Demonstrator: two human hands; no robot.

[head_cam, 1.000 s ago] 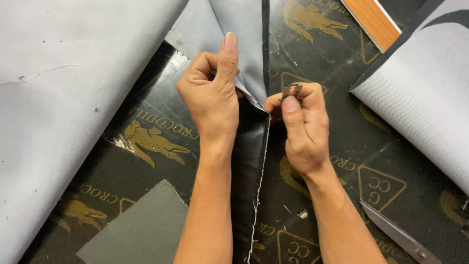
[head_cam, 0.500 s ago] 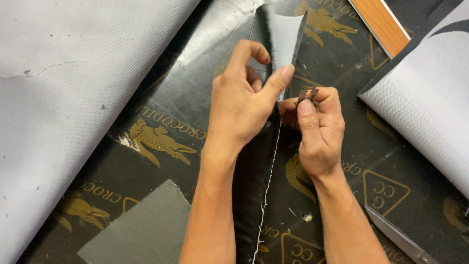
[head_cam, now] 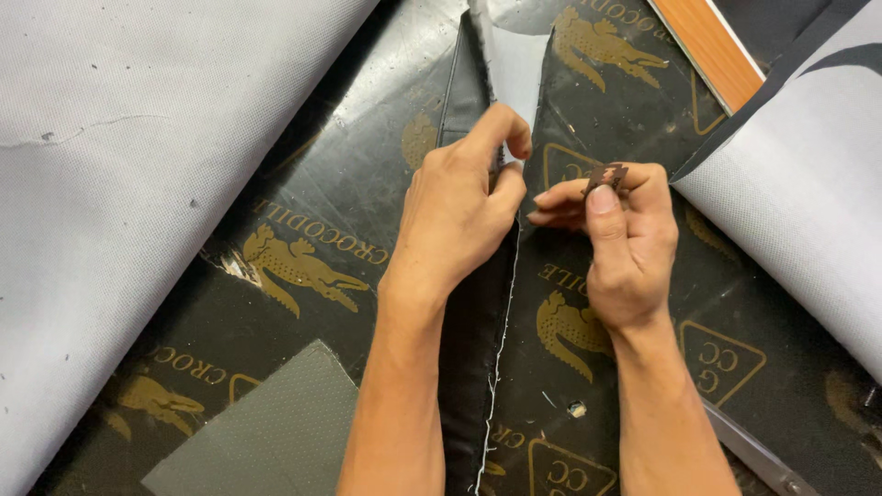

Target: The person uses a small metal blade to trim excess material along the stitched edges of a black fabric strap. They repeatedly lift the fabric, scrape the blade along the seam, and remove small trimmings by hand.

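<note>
Presently we find the right hand (head_cam: 629,243) pinching a small brown blade (head_cam: 604,174), the left hand (head_cam: 459,216) gripping the black sheet's (head_cam: 367,174) cut edge. The slit runs toward us; material beyond the grip appears uncut.

You've got black sheet (head_cam: 349,184) with gold reptile prints and triangles, plain grey fabric (head_cam: 110,184) beside it, an orange wooden strip (head_cam: 712,46), and a small brown blade (head_cam: 606,174).
</note>
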